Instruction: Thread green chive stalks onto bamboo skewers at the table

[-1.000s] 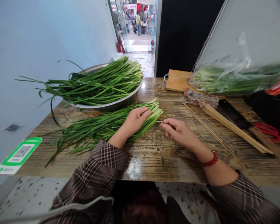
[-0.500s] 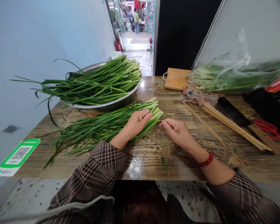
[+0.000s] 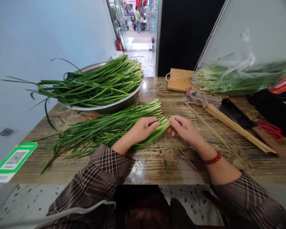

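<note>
Long green chives (image 3: 92, 128) lie across the wooden table, pale stem ends toward the right. My left hand (image 3: 144, 128) is closed round a bunch of them near the stems. Beside the pale ends, my right hand (image 3: 182, 127) is pinched on a thin skewer, which slants from near my left fingers down toward the table's front edge; my fingers hide part of it. Behind the loose chives, a metal basin (image 3: 124, 103) holds a large heap of chives (image 3: 105, 82).
Thin skewers (image 3: 212, 132) and a thicker bundle of sticks (image 3: 238, 127) lie at the right, near a cleaver (image 3: 238, 114) and red scissors (image 3: 269, 129). Behind are a cutting board (image 3: 180, 79) and bagged greens (image 3: 238, 76). A green-framed code card (image 3: 14, 159) is at the left edge.
My left hand has shifted slightly right with the bunch, whose pale ends now stick out farther. My right hand has moved up against those ends, and the slanting skewer shows more clearly.
</note>
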{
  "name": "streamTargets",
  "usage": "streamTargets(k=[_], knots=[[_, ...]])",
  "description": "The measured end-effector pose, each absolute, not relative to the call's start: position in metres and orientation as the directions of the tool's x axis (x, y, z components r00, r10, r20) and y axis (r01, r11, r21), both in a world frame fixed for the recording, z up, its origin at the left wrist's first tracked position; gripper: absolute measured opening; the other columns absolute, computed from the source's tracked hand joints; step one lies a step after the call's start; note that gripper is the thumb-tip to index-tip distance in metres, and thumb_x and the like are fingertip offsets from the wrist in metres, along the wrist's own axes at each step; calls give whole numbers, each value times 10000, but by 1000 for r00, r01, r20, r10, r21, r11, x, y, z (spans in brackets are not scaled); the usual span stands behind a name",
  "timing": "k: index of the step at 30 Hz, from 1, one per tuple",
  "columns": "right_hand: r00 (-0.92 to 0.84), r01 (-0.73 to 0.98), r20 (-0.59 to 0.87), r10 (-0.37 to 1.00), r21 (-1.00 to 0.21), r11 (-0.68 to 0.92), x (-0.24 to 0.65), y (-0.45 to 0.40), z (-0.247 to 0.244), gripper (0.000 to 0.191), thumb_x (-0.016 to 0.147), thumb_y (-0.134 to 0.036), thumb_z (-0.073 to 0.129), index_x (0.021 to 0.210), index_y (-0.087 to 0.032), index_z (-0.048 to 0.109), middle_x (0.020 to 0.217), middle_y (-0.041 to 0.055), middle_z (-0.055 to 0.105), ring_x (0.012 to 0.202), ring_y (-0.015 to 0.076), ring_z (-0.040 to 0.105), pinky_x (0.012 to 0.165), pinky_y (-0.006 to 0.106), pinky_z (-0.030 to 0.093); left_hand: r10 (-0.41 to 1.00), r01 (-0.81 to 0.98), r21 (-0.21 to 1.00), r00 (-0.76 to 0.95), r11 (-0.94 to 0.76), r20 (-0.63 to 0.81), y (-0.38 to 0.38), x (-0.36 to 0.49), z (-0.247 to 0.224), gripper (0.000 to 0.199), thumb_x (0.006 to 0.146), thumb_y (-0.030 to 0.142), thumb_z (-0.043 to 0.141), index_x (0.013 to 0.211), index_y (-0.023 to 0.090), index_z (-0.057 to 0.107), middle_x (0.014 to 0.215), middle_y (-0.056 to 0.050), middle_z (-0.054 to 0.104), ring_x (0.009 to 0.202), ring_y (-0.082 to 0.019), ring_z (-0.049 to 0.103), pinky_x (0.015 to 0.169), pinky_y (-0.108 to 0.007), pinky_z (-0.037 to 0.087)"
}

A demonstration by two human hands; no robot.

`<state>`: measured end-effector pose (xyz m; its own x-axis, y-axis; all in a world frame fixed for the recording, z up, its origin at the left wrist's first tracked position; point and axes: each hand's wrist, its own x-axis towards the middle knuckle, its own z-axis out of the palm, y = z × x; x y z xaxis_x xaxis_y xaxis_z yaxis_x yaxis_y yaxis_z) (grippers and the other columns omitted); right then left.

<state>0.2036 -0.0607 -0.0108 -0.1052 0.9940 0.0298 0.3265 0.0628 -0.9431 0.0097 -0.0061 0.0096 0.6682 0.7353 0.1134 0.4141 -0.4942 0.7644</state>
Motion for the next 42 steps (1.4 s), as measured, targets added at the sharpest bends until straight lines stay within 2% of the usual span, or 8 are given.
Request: streamTargets(k=[4,11,19,26,31,37,40,42], knots=[[-117,397,59,991,-912,101,197,-63,-14,307,889,-488,514,968,-200,585,519,-54,548,422,109,534,444,218,386,730,408,781,678,-472,87,-13,15,1,207,863,335,515,813,146,583,689,15,562,633,-108,475,596,-227,356],[-115,427,-9,993,-903,41,186,-67,-28,194,894,-401,507,873,-214,556,489,-65,532,380,110,522,421,218,388,809,354,848,572,-394,137,2,-3,3,153,852,289,547,859,139,577,718,-13,622,653,-120,567,626,-236,437],[-119,430,-28,992,-902,26,189,-66,-30,171,872,-378,535,831,-212,549,542,-51,556,404,105,537,424,216,413,732,507,564,614,-652,294,16,-11,-10,128,837,136,534,816,153,659,814,-38,632,783,-147,578,735,-271,443],[-105,428,-16,994,-903,31,188,-65,-29,176,865,-375,543,824,-204,554,545,-50,543,399,94,511,417,211,413,691,562,434,681,-705,241,18,-12,-17,84,752,123,632,829,154,640,954,-66,563,871,-181,548,795,-315,464],[-105,388,-25,994,-922,18,187,-64,-30,204,866,-403,551,833,-202,553,578,-51,544,399,90,520,404,208,408,664,571,362,713,-737,225,18,-12,-18,72,764,100,583,732,145,629,963,-80,534,889,-187,530,798,-321,459],[-86,309,3,996,-950,29,187,-63,-32,249,869,-419,555,974,-196,587,771,-12,624,429,78,521,417,226,428,698,478,527,610,-702,376,18,-8,-15,102,781,111,561,698,150,605,942,-73,566,896,-169,547,810,-299,457],[-73,409,150,986,-897,166,187,-63,-32,233,878,-370,552,1019,-200,625,897,28,681,616,127,614,573,266,498,734,403,639,540,-655,412,13,-6,-6,84,772,119,573,697,147,600,923,-64,599,871,-158,558,753,-270,454],[-72,476,246,967,-843,250,187,-63,-30,209,875,-330,560,1009,-198,648,953,46,704,790,170,651,711,299,509,776,371,717,508,-590,375,9,-4,0,72,779,132,569,713,144,596,793,-32,596,754,-131,546,674,-242,436]])
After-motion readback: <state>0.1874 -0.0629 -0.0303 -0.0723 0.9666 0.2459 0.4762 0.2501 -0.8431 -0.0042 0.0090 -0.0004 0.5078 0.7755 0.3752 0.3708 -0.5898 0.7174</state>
